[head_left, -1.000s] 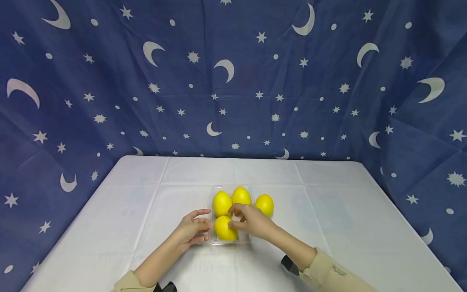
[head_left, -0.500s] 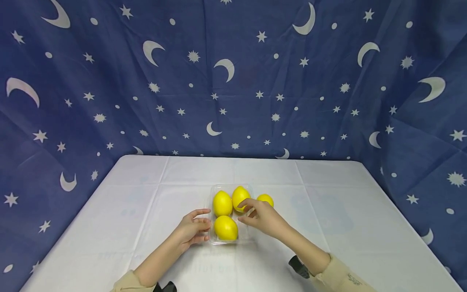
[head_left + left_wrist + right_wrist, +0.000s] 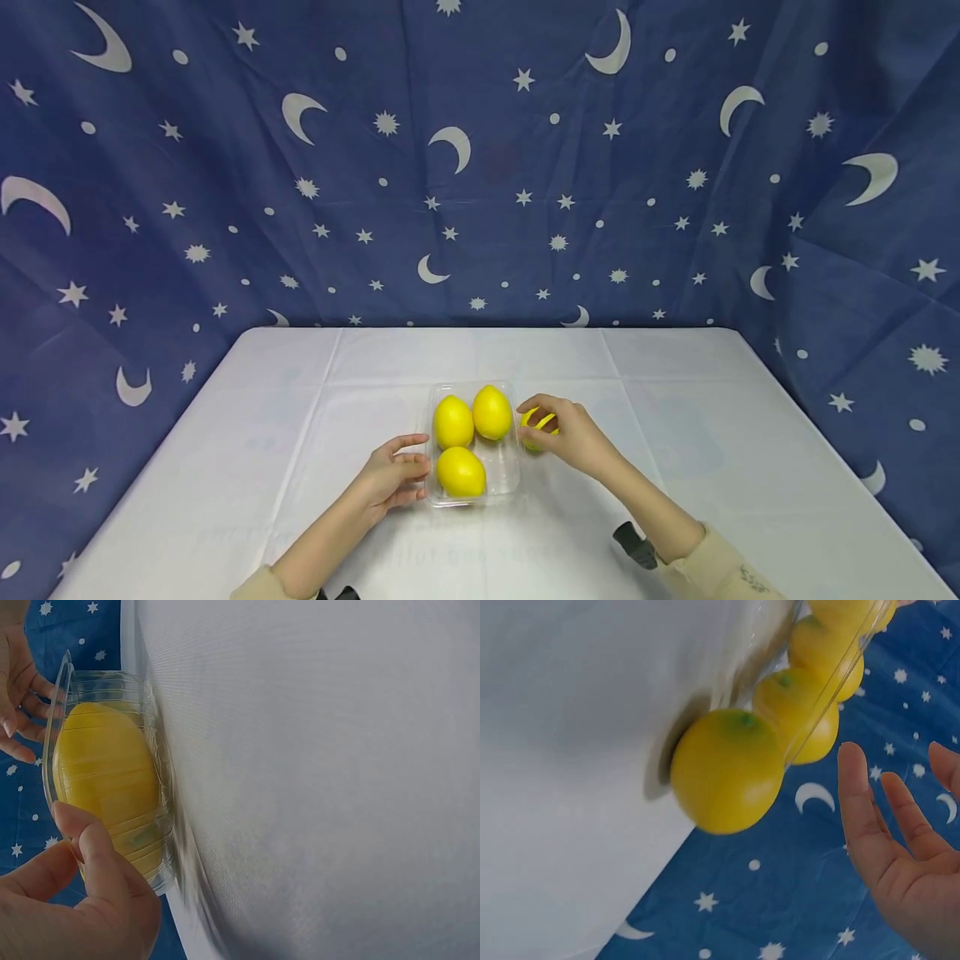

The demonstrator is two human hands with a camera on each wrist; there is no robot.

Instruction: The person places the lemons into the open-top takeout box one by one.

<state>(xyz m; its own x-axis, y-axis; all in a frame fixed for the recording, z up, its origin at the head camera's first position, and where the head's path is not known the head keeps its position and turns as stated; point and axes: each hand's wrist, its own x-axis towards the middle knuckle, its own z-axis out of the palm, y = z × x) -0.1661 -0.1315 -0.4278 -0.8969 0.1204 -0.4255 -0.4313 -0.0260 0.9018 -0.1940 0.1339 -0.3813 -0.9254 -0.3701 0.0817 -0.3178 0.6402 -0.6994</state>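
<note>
In the head view a clear plastic container (image 3: 504,471) stands on the table with three lemons in it: one back left (image 3: 453,422), one back right (image 3: 492,412) and one front left (image 3: 461,472). My left hand (image 3: 393,475) is at its left side; the left wrist view shows thumb and finger pinching the rim. A fourth lemon (image 3: 727,772) lies on the cloth just right of the container. My right hand (image 3: 573,433) hovers over this lemon and partly hides it in the head view. Its fingers are apart and hold nothing, as the right wrist view shows.
A white cloth (image 3: 337,358) with fold lines covers the table. Behind and beside it hangs a blue curtain (image 3: 510,150) with moons and stars. The container's front right part is bare of lemons.
My right hand has drawn back from the front lemon in the container and moved right, over the loose lemon. The left hand stays at the container's side. The head view has shifted slightly.
</note>
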